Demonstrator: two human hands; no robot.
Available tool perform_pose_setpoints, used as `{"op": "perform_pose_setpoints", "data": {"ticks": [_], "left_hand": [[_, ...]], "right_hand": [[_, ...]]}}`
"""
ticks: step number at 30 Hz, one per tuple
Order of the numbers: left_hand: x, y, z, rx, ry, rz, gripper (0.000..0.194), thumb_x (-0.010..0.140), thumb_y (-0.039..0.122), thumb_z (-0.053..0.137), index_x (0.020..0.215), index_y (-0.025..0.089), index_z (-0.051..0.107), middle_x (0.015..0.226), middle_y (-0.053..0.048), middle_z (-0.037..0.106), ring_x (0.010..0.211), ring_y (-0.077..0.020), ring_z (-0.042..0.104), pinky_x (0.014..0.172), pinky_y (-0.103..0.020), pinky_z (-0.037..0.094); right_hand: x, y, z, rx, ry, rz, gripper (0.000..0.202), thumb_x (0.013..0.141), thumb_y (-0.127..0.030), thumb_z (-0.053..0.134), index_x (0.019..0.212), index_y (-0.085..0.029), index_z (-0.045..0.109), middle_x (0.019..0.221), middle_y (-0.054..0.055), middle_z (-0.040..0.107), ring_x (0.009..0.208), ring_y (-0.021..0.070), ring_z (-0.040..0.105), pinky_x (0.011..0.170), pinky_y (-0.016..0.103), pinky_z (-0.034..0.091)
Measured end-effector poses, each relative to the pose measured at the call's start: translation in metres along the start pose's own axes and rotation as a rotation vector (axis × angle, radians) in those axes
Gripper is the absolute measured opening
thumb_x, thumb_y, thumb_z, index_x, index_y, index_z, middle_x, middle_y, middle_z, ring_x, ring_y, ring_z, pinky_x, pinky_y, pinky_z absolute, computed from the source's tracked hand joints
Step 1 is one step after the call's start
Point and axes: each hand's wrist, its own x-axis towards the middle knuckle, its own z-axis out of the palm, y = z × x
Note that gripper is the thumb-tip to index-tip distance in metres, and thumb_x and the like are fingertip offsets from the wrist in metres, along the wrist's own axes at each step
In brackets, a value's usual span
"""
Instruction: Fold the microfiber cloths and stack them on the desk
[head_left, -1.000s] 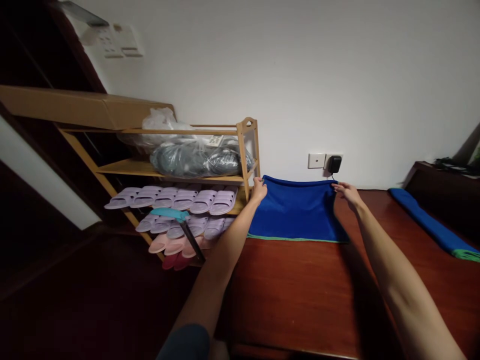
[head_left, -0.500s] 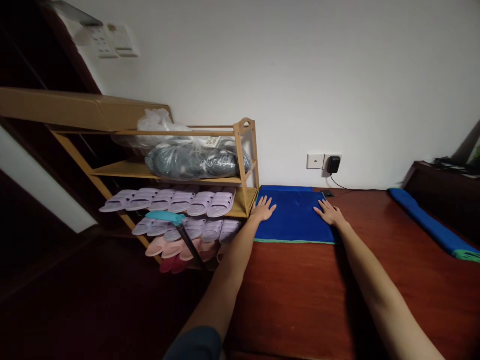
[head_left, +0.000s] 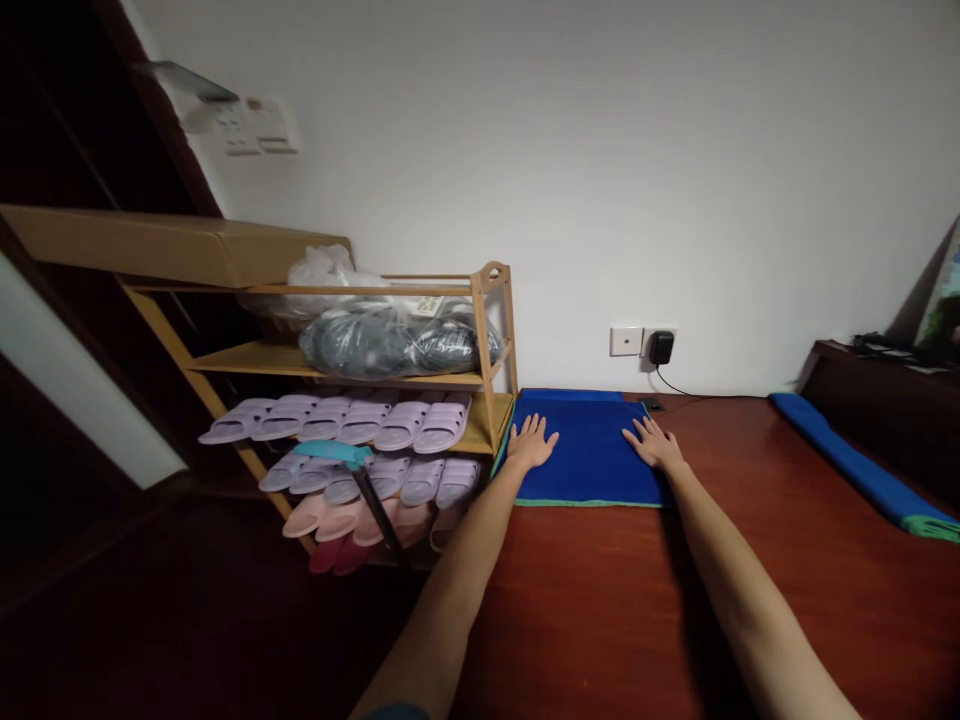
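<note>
A blue cloth (head_left: 589,455) with green edging lies folded and flat on the reddish-brown wooden table (head_left: 585,600), close to the wall. My left hand (head_left: 531,443) rests palm down on its left side, fingers spread. On the right side of the cloth, my right hand (head_left: 654,445) lies with its fingers stretched out too. Neither hand grasps anything. Another blue cloth (head_left: 847,455) with a green edge, in a long narrow fold, lies farther right on the table.
Left of the table stands a wooden shoe rack (head_left: 486,350) with several lilac slippers (head_left: 442,422), a plastic-wrapped bundle (head_left: 390,335) and a cardboard box (head_left: 165,245). A black adapter (head_left: 661,347) is plugged in at the wall. A dark raised ledge (head_left: 870,390) borders the right side.
The camera view has tilted up slightly, so the scene sits lower. Both hands stay spread on the cloth, with only slight movement.
</note>
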Motion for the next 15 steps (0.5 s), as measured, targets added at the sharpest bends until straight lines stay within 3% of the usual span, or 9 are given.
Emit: {"op": "perform_pose_setpoints", "data": {"ticks": [4,7,9,12,15], "left_hand": [[-0.007,-0.001,-0.002,0.015,0.079,0.013,0.065,0.093,0.055,0.019,0.144,0.017,0.033,0.153,-0.009,0.024,0.142,-0.0261,0.017,0.113,-0.049,0.016],[-0.014,0.003,-0.006,0.024,0.181,0.026,0.055,0.096,0.043,0.021,0.138,0.013,0.042,0.15,-0.013,0.032,0.14,-0.0263,0.021,0.112,-0.044,0.018],[-0.018,0.007,-0.008,0.026,0.212,0.041,0.049,0.097,0.034,0.022,0.13,0.012,0.05,0.141,-0.016,0.044,0.136,-0.0268,0.031,0.11,-0.043,0.023],[-0.025,0.011,-0.009,0.029,0.19,0.052,0.046,0.097,0.03,0.024,0.12,0.013,0.058,0.124,-0.017,0.059,0.125,-0.0282,0.046,0.106,-0.045,0.029],[-0.033,0.01,-0.007,0.039,0.132,0.061,0.052,0.095,0.044,0.027,0.127,0.013,0.054,0.134,-0.017,0.052,0.13,-0.029,0.041,0.107,-0.045,0.028]], "right_hand": [[-0.009,-0.005,0.0,0.009,0.051,0.001,0.078,0.089,-0.065,0.011,0.148,-0.016,0.023,0.155,0.012,0.014,0.143,0.0227,0.007,0.112,0.049,0.008],[-0.025,-0.015,0.001,0.014,0.068,-0.061,0.075,0.09,-0.066,0.011,0.149,-0.02,0.022,0.156,0.009,0.011,0.143,0.0205,0.006,0.113,0.045,0.008],[-0.038,-0.022,0.003,0.016,0.053,-0.114,0.075,0.089,-0.068,0.012,0.148,-0.024,0.024,0.156,0.006,0.011,0.143,0.0193,0.007,0.113,0.043,0.009],[-0.055,-0.028,0.008,0.017,0.024,-0.17,0.077,0.087,-0.071,0.013,0.148,-0.026,0.025,0.156,0.006,0.013,0.143,0.0194,0.008,0.113,0.043,0.011],[-0.064,-0.028,0.009,0.016,-0.002,-0.201,0.078,0.085,-0.073,0.017,0.147,-0.027,0.028,0.155,0.005,0.017,0.143,0.0202,0.01,0.112,0.044,0.013]]}}
